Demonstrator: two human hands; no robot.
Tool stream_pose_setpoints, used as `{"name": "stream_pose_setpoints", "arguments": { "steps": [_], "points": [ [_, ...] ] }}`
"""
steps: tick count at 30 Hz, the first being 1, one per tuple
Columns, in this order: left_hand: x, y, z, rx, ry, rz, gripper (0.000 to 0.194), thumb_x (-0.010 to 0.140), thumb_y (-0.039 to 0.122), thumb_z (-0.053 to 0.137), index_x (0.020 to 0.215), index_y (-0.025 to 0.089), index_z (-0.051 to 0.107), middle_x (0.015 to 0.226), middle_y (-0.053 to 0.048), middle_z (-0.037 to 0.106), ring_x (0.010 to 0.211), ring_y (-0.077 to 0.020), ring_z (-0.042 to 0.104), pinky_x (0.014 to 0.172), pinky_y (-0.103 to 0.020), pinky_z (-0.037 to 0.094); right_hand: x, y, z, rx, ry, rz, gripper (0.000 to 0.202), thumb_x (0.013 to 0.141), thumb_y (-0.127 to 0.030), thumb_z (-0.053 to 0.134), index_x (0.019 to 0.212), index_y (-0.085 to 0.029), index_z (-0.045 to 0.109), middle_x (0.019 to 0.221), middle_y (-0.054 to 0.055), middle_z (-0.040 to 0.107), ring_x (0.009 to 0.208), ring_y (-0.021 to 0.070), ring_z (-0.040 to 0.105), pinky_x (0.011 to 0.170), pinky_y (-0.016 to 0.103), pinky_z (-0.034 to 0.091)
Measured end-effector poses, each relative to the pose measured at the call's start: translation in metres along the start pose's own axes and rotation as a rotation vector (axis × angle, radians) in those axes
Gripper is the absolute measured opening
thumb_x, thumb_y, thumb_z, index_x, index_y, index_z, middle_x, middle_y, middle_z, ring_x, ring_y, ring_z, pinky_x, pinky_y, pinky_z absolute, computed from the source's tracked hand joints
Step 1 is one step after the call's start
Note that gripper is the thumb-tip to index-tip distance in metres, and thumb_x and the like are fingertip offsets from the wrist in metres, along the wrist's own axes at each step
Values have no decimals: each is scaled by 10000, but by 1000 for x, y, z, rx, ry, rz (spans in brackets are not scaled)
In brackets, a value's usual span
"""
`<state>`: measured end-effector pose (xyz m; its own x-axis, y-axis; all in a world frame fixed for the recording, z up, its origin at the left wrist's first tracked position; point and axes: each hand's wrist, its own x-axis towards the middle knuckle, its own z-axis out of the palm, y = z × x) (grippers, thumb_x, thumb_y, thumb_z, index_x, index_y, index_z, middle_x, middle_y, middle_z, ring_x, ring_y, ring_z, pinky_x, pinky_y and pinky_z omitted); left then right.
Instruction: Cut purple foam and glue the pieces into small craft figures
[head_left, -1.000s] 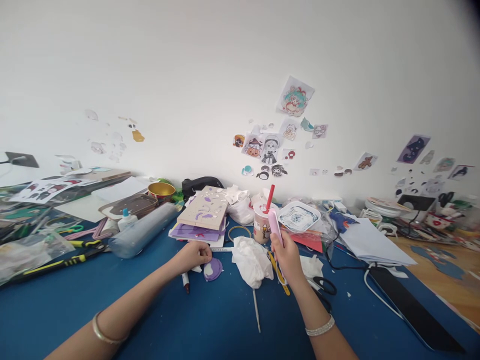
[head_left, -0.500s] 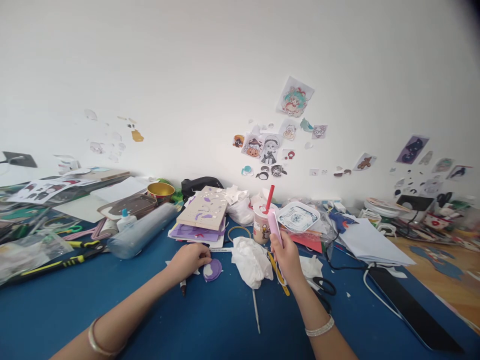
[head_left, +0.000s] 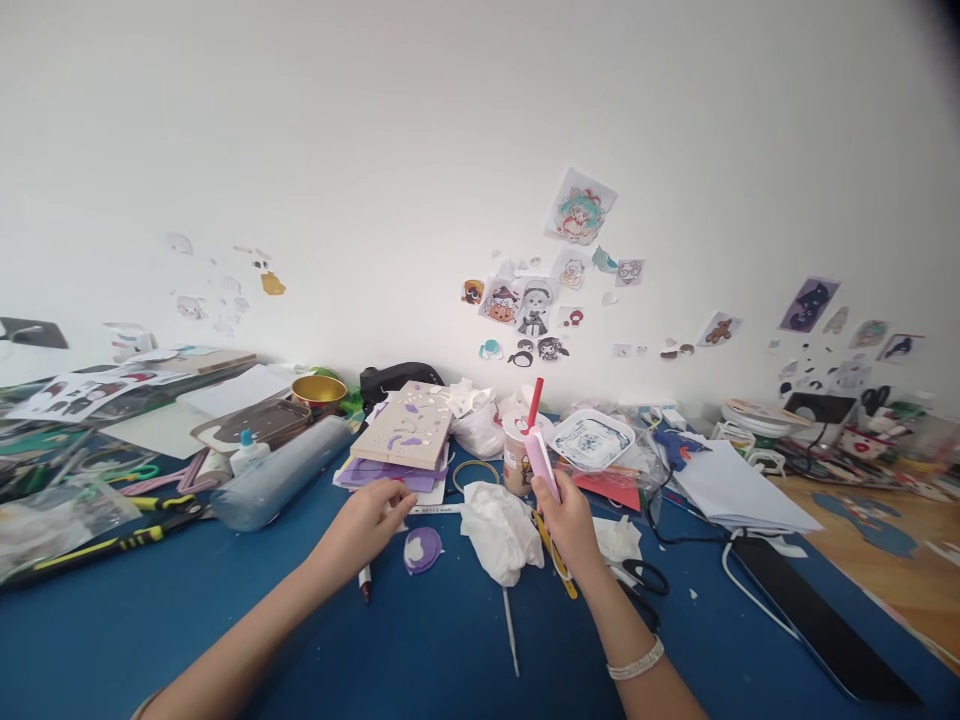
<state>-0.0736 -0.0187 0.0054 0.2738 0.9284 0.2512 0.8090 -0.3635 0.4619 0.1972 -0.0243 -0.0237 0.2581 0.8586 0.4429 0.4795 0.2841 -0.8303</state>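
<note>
My right hand [head_left: 568, 522] is wrapped round a slim pink tool [head_left: 538, 462] with a white cord, its upper end pointing up in front of a paper cup [head_left: 517, 465] with a red straw. My left hand [head_left: 379, 518] hovers left of centre, thumb and fingers drawn together; whatever may be between them is hidden. Just right of it, a round purple cut-out [head_left: 424, 550] with a pale patch lies on the blue table. A dark-tipped marker [head_left: 364, 583] shows partly under that hand. Between my hands sits crumpled white tissue [head_left: 501, 530], with a thin white stick [head_left: 511, 635] below it.
A beige board [head_left: 401, 425] rests on purple sheets behind my left hand. Black-handled scissors [head_left: 646, 577] and a yellow cutter [head_left: 566, 580] lie by my right wrist. A clear plastic roll [head_left: 281, 475] is at left, a black tablet-like slab [head_left: 817, 620] at right.
My left hand has come off the purple cut-out and moved slightly left and up. The pink tool in my right hand has tilted further left. The view has shifted slightly.
</note>
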Motion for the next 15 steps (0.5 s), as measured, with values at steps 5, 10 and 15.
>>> {"name": "stream_pose_setpoints", "arguments": {
  "steps": [5,10,15],
  "points": [
    [-10,13,4,-142,80,115,140,785,220,362,901,210,441,948,-49,514,881,-202,487,771,-302,407,0,3,1,17,-17,24,413,753,-602,456,705,-197,522,553,-7,525,488,150,487,448,238,355],
    [-7,17,4,-174,215,186,99,806,216,321,810,218,420,882,-51,492,834,-205,469,743,-316,412,-1,2,1,21,-20,26,386,768,-577,460,714,-198,514,554,-9,531,440,131,464,431,231,349],
    [-6,6,-4,-246,307,65,217,826,394,377,897,222,489,980,-70,555,924,-236,501,771,-325,422,-1,0,1,44,-18,12,390,772,-582,454,728,-200,518,549,-9,534,439,137,467,431,235,352]
  ]
}}
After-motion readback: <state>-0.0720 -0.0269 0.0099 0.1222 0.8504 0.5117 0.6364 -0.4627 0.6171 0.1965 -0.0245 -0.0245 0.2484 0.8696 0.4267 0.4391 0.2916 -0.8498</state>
